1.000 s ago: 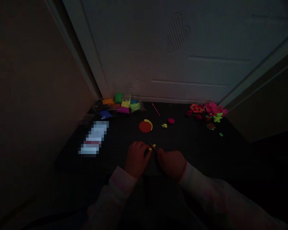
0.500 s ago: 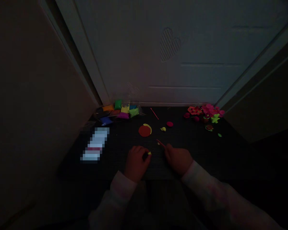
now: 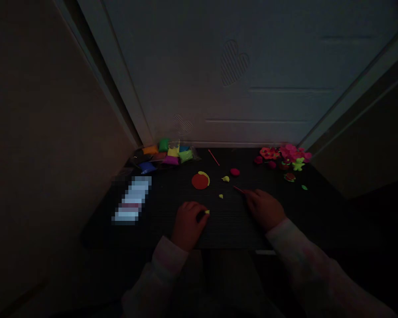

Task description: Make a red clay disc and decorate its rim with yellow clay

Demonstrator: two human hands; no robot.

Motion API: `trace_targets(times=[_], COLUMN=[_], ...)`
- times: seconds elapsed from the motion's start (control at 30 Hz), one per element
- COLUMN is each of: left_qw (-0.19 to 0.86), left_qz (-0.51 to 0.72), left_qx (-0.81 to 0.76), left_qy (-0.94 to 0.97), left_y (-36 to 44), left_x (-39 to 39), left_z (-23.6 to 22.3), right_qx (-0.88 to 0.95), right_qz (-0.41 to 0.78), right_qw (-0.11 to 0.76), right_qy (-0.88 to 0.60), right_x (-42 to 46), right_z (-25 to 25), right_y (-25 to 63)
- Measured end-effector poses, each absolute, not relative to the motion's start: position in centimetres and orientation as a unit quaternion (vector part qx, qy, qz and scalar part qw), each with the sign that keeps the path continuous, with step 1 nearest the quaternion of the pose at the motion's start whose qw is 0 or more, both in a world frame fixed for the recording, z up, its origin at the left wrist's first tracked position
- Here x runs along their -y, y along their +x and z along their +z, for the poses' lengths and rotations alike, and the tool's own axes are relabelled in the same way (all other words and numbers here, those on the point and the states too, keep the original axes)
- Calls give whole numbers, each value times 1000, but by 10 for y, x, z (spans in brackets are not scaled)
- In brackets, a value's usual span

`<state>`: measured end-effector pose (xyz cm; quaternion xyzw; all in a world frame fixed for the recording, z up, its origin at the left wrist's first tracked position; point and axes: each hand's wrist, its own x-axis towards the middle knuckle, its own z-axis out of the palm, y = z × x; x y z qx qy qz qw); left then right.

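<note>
The scene is very dim. My left hand rests on the dark mat with its fingers pinched on a small yellow clay piece. Farther right, my right hand is closed round a thin red stick tool that points up and left. A tiny yellow clay bit lies on the mat between the hands. Beyond it sit a red clay disc with a yellow rim, another small yellow lump and a pink clay blob.
Several coloured clay packets lie at the back left by the white door. A second pink stick lies near them. Pink and red clay flowers with green bits are at the back right. A blurred pale item lies left.
My right hand has drawn away to the right with the red stick, parting from the left hand. A small yellow bit now lies on the mat between them. The left hand stayed put.
</note>
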<state>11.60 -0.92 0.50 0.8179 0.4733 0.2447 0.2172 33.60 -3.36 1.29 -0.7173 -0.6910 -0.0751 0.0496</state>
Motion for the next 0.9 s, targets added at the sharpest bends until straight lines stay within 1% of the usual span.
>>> trace_targets(times=[0.13, 0.3, 0.37, 0.47, 0.53, 0.6, 0.73, 0.9], left_qw=[216, 222, 228, 233, 233, 234, 258, 296], left_qz=[238, 249, 248, 238, 232, 233, 254, 330], left_qx=[-470, -466, -456, -437, -430, -428, -422, -453], left_qy=[822, 820, 824, 836, 841, 841, 831, 773], left_y=[116, 115, 115, 114, 113, 112, 110, 107], left_x=[9, 8, 8, 8, 9, 9, 10, 8], left_z=[5, 6, 6, 6, 6, 6, 5, 6], right_qx=[698, 690, 713, 767, 791, 796, 783, 782], right_qz=[-98, -117, -91, -2, 53, 79, 92, 82], right_qw=[50, 121, 164, 203, 195, 183, 179, 164], right_qy=[-708, -704, -675, -608, -577, -571, -589, -596], right_x=[35, 40, 44, 51, 54, 54, 49, 47], right_z=[8, 12, 15, 16, 14, 11, 9, 11], right_y=[342, 335, 325, 302, 286, 275, 265, 258])
